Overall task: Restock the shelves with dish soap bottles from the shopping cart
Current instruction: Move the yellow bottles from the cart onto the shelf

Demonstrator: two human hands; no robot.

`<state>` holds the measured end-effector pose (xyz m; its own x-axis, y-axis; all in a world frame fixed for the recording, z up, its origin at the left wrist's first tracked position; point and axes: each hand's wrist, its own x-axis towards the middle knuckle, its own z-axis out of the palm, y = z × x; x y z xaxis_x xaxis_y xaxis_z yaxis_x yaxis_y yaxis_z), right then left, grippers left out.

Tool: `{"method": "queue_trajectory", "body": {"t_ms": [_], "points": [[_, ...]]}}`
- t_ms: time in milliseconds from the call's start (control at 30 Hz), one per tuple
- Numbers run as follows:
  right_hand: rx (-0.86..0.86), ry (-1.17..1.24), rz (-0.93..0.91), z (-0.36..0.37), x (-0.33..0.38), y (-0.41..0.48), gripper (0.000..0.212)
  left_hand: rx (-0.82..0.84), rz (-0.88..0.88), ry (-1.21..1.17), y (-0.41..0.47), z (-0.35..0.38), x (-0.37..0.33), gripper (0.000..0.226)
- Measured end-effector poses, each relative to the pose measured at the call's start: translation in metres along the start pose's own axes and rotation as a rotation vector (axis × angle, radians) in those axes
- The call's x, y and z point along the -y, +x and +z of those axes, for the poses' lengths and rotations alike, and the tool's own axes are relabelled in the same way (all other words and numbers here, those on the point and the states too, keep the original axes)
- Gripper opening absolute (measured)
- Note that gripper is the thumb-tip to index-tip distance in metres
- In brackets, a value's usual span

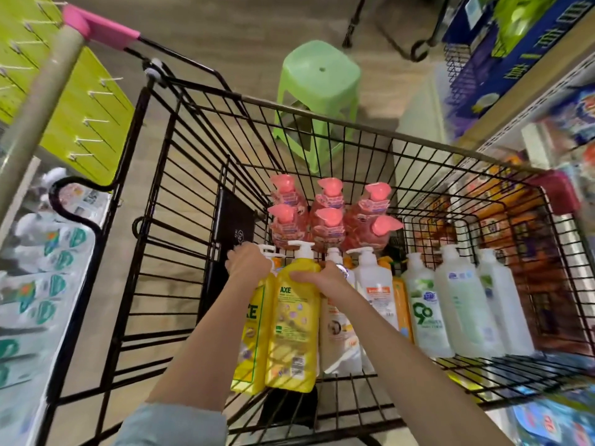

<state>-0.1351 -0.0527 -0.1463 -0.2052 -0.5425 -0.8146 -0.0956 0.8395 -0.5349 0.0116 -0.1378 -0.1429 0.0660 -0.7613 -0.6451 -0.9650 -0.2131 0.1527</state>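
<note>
I look down into a black wire shopping cart [322, 123] that holds many dish soap bottles. My right hand [317, 276] grips the shoulder of a yellow AXE pump bottle [294, 333]. A second yellow AXE bottle [254, 342] stands just left of it, and my left hand [248, 262] is curled over its top. White pump bottles [373, 284] and green-labelled white bottles [425, 307] stand to the right. Several pink bottles [331, 217] fill the far end of the cart.
A green plastic stool [317, 91] stands on the floor beyond the cart. Shelves with packaged goods [547, 91] run along the right side. A lime pegboard with hooks [83, 117] and packaged goods [48, 268] lie on the left.
</note>
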Motion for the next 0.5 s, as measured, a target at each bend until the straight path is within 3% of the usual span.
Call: {"method": "queue_trajectory", "body": {"t_ms": [67, 167, 300, 433, 500], "points": [[0.021, 0.061, 0.020, -0.008, -0.002, -0.002, 0.119, 0.053, 0.025, -0.108, 0.002, -0.003, 0.000, 0.053], [0.042, 0.115, 0.053, -0.020, -0.008, -0.005, 0.104, 0.133, 0.103, -0.284, -0.002, -0.005, 0.000, 0.051], [0.073, 0.226, 0.083, -0.030, -0.014, -0.008, 0.126, 0.266, 0.226, -0.308, -0.004, -0.012, -0.001, 0.051], [0.063, 0.360, 0.057, -0.033, -0.020, -0.010, 0.120, 0.544, 0.264, -0.277, -0.004, -0.026, 0.008, 0.085], [0.062, 0.360, 0.051, -0.035, -0.021, -0.013, 0.123, 0.633, 0.282, -0.226, 0.000, -0.033, 0.015, 0.090]]}}
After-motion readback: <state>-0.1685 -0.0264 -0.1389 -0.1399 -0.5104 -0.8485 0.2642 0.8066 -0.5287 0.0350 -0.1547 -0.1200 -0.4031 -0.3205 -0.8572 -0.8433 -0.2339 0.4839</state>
